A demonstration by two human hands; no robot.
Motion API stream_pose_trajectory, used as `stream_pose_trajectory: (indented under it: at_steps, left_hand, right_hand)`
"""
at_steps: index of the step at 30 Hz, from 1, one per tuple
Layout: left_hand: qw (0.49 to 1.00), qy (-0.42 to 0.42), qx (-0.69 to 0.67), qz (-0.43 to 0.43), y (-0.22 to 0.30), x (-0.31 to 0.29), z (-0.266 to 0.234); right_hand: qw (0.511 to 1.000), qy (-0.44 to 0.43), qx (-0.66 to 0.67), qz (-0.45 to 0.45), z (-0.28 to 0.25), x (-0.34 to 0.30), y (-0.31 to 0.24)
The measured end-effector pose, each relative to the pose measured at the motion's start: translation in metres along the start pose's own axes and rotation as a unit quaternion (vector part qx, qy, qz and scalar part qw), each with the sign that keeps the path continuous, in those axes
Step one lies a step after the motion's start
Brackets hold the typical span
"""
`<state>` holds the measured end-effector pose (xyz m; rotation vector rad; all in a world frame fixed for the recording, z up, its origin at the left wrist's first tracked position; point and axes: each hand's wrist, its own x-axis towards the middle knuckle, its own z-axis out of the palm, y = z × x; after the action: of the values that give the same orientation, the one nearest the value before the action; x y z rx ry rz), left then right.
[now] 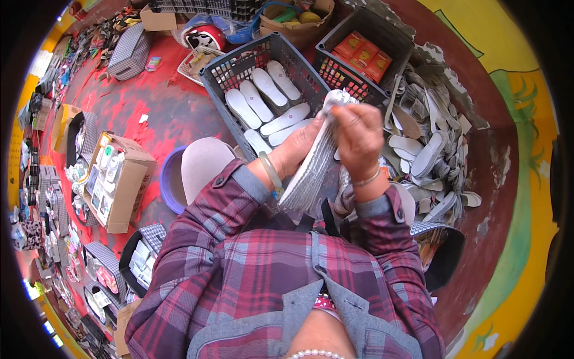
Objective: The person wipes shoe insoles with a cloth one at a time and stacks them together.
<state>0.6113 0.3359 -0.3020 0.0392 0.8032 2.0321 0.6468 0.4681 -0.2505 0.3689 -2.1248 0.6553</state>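
The left hand is closing around a pale, ribbed sole, its thumb lying near the upper edge. The right hand is curling tightly at the sole's top end; blur is covering its fingertips, so I cannot tell what they are pinching. The sole is slanting above the lap, between the two forearms.

Just beyond, a dark openwork crate is holding white soles. A second crate is standing beside it with red boxes inside, and a heap of pale soles is spreading along the right. The floor is showing blotchy red and dark patches, while the maroon wall is flaking below yellow and green paint. On the left, a carton is standing packed with white items.

The red boxes are bearing printing too small to read; small reddish marks are dotting some crated soles.

The left fingers are hiding behind the sole, a pale knee is partly covering a purple basin, and the far-left clutter is blurring into the dark rim.
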Motion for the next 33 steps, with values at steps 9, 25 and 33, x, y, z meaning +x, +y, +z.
stream_pose_trajectory:
  at_steps: [9,25,33]
  left_hand:
    - [0.988,0.025,0.148,-0.029,0.008,0.007,0.000]
    - [0.984,0.130,-0.010,0.119,0.025,0.024,-0.044]
    - [0.973,0.168,-0.067,0.146,0.031,0.015,-0.045]
  right_hand:
    - [0.850,0.095,0.389,0.343,-0.015,0.003,0.061]
    - [0.903,-0.262,0.321,0.115,0.001,-0.007,-0.017]
    - [0.944,-0.241,0.225,-0.014,-0.009,-0.013,-0.032]
